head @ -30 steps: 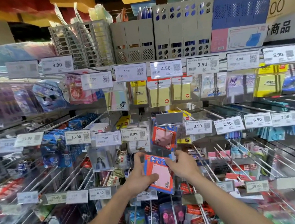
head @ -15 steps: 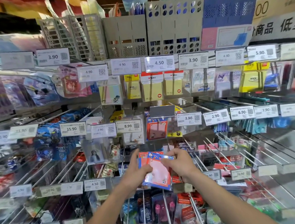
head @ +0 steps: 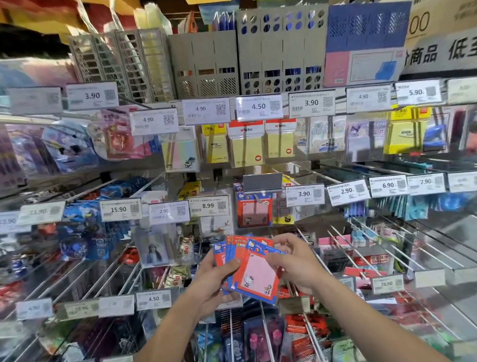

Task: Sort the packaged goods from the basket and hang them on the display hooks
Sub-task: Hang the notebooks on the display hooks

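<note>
I hold a small fanned stack of red-and-blue cartoon memo-pad packs (head: 254, 272) at chest height in front of the hook wall. My left hand (head: 213, 280) grips the stack from the left, thumb across the front pack. My right hand (head: 293, 259) pinches the top right corner of the front pack. A matching red pack (head: 254, 212) hangs on a display hook straight above my hands, under a blank grey tag (head: 263, 182). The basket is out of view.
Long metal hooks (head: 338, 246) stick out toward me on all sides, many carrying price tags. Yellow sticky-note packs (head: 246, 146) hang in the row above. Grey file holders (head: 205, 64) stand on the top shelf. More packaged goods hang below my forearms.
The packs in my hands have spread into a fan, and my right hand has shifted to the front pack's top corner. The view has tilted slightly downward.
</note>
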A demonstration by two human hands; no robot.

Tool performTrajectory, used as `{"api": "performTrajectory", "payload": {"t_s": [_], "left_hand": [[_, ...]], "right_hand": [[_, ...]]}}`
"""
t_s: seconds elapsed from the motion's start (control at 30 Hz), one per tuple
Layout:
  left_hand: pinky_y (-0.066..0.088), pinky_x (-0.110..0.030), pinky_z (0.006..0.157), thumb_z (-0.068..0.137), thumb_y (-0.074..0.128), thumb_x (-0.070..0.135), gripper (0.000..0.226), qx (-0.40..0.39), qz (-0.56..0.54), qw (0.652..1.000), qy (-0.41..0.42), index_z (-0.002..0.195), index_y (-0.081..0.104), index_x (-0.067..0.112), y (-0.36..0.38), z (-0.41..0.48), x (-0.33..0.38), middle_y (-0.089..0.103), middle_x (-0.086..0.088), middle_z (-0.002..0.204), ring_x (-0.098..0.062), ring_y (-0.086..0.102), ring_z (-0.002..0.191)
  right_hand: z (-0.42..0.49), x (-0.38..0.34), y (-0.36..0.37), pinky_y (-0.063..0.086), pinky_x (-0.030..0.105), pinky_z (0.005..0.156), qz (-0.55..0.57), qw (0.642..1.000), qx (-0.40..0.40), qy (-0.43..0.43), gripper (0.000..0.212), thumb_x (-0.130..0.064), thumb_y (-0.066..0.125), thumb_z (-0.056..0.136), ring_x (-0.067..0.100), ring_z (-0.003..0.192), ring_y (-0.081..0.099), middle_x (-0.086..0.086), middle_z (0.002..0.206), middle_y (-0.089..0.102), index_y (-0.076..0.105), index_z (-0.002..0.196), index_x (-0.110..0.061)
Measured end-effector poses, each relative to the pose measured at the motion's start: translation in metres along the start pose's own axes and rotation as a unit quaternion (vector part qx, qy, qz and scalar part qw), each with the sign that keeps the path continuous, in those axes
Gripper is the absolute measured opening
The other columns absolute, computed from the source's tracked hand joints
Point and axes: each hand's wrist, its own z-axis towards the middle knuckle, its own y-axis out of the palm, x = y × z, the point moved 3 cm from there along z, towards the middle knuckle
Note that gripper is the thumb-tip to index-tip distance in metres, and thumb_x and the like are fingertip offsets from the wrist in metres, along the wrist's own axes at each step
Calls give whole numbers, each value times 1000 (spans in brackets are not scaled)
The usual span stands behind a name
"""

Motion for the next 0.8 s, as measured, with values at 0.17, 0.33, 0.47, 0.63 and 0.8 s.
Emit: {"api": "performTrajectory", "payload": {"t_s": [0.17,0.33,0.47,0.63,0.8], "left_hand": [[52,-37,61,82,81,29,49,-17,-33,997,-62,122,60,11,4,-3,0,74,-18,99,-29,70,74],[56,-61,87,90,62,51,55,-56,-78,991,-98,123,67,7,14,-8,1,73,-23,119,-40,72,106],[47,-66,104,85,61,58,65,-45,-81,992,-88,127,68,9,18,-5,0,72,-22,123,-42,69,114],[46,-71,102,80,70,48,68,-17,-89,994,-54,134,62,6,25,-1,2,71,-24,122,-45,66,116],[51,-72,93,79,74,42,64,13,-71,997,-24,132,61,10,28,-3,3,76,-20,113,-39,74,101]], "right_hand": [[-2,-6,6,55,30,61,-23,997,27,-61,22,2,72,90,30,99,73,16,114,68,63,107,-8],[-1,-6,7,58,38,63,-43,997,15,-58,21,-3,74,90,30,98,72,15,113,63,58,101,-10],[-1,-6,5,59,40,63,-32,998,18,-52,20,-5,75,90,33,96,74,16,113,65,61,103,-10],[-1,-8,6,63,46,69,-63,993,59,-84,20,-15,78,89,24,94,75,6,110,69,67,105,-16],[-6,-11,4,62,45,67,-94,988,73,-97,21,-14,79,88,24,92,73,6,108,65,62,101,-15]]}}
